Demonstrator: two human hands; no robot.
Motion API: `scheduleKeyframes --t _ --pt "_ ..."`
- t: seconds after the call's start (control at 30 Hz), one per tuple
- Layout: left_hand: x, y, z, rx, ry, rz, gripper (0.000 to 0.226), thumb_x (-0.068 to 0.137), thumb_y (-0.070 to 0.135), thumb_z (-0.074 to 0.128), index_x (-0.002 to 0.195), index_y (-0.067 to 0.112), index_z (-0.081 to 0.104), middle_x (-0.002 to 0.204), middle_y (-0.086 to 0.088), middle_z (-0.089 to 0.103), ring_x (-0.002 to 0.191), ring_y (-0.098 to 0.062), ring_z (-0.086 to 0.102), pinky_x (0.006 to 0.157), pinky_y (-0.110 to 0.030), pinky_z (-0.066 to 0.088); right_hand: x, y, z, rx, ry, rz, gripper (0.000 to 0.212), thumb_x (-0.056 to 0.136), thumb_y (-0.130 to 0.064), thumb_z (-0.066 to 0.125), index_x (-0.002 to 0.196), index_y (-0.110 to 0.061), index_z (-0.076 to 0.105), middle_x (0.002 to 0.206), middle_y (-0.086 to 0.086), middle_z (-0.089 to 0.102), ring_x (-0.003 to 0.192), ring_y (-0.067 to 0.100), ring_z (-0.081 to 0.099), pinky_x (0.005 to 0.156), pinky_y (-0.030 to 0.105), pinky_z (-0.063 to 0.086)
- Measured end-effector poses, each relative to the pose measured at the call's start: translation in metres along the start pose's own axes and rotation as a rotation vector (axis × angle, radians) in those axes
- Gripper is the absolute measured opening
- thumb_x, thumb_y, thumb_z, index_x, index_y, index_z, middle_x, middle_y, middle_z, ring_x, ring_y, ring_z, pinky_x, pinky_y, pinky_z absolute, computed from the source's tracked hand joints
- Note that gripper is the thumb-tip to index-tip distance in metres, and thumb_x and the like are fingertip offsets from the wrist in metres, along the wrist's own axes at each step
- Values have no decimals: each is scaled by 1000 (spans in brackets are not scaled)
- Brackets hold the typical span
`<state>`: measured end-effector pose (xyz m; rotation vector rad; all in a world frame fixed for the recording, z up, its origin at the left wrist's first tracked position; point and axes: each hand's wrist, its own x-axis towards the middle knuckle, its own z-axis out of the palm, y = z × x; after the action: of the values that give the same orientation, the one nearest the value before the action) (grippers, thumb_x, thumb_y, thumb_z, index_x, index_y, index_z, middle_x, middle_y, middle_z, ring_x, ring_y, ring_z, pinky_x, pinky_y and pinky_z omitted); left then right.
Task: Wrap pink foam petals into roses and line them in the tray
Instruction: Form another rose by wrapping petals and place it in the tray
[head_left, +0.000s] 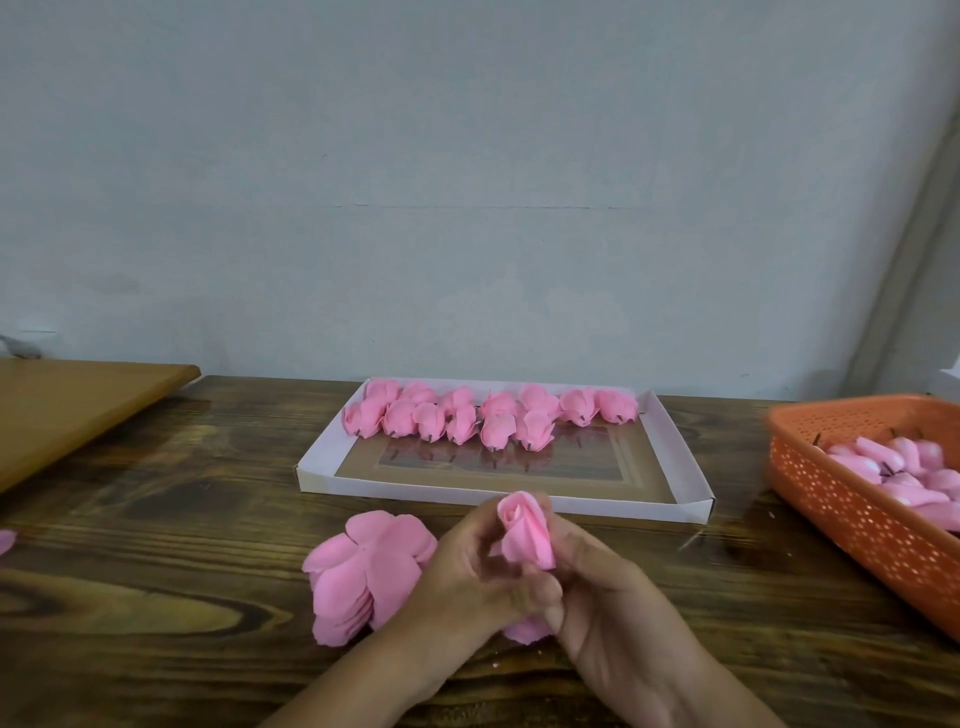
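**Head view: a half-wrapped rose held over the table's near edge**

Head view, the only 1 here. Both hands meet just short of the tray's near rim, above the wooden table (156, 582). The left hand (467, 566) has its fingers curled round the lower part of the rose in progress (522, 532), and the right hand (608, 608) closes its thumb and fingers on the same bud from the other side. Neither hand is spread; both are clamped on the foam, with the bud's tip poking up between them. A loose petal shows below the hands, so the wrap looks unfinished.

The likeliest slip, as I judge it, is the outer petal springing back if either pinch eases, since foam resists a tight curl. Squeezing too hard could crease or tear the thin petal. A skewed wrap would leave the bud lopsided.

The stack of flat petals (363, 571) lies on the table just left of the hands. The white tray (322, 478) sits toward the table's far edge, with finished roses (467, 415) in 2 rough rows along its far side; its near half is bare. An orange basket (852, 514) with more pink pieces stands at the right edge.
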<state>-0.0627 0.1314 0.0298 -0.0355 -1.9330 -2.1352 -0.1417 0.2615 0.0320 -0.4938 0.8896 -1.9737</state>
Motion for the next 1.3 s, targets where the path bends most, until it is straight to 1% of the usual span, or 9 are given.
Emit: scheduleKeyframes --t 0.1,0.2,0.3,0.47,0.6,0.73,0.9,1.07,1.3 --pt "0 -6 2 -1 39 33 72 54 48 97 117 23 72 112 -11 75 106 -25 72 80 -28 58 1 12 8 71 -22 17 51 74 -19 75 118 6 66 113 20 67 101 30 66 87 37 55" --pt "1 -7 1 3 125 78 37 65 36 92 93 18 77 117 -11 73 115 -29 69 88 -34 58 -2 15 13 147 -23 29 64 56 -16 92 113 5 70 118 21 69 109 26 69 88 34 59" --pt "1 -5 2 6 145 65 26 74 33 81 87 11 75 115 -13 74 112 -29 70 87 -36 59 -4 13 17 151 -38 53 38 74 -14 74 109 1 74 119 18 70 110 23 69 82 27 59" --pt "-2 4 5 -57 177 -59 34 81 44 75 93 13 76 111 -13 75 105 -28 73 78 -33 60 -2 15 15 41 -10 68 38 79 -19 72 116 -9 73 109 12 73 90 15 72 74 24 59" --pt "-2 8 6 -102 260 -169 47 73 59 73 90 15 78 88 -14 74 69 -28 65 56 -32 50 -3 21 13 -522 237 -84 8 89 -2 69 91 -6 75 76 14 74 67 17 70 62 25 57" --pt "0 7 8 -133 310 -186 52 73 54 70 95 6 75 89 -11 76 79 -32 68 78 -48 48 -10 28 9 -1166 300 -323 15 88 -14 70 83 -28 75 73 -12 74 70 5 69 65 14 50" --pt "-1 7 15 -144 308 -187 39 70 52 74 80 15 76 85 -8 76 74 -23 70 76 -42 49 -12 29 2 -1422 277 -489 12 88 -22 64 89 -33 69 80 -22 70 70 1 66 61 18 51" --pt "-3 10 11 -177 215 -192 41 70 62 75 70 21 77 80 -2 73 61 -21 63 53 -28 49 -11 24 8 -1090 171 -242 29 94 -17 59 70 -29 71 65 -9 66 62 3 60 61 18 47" --pt "-5 13 1 -296 67 -255 43 65 65 76 54 25 66 81 0 72 35 -18 47 39 -23 45 -6 23 19 -295 49 170 14 74 -18 69 65 -7 71 58 10 57 46 14 50 43 21 37"
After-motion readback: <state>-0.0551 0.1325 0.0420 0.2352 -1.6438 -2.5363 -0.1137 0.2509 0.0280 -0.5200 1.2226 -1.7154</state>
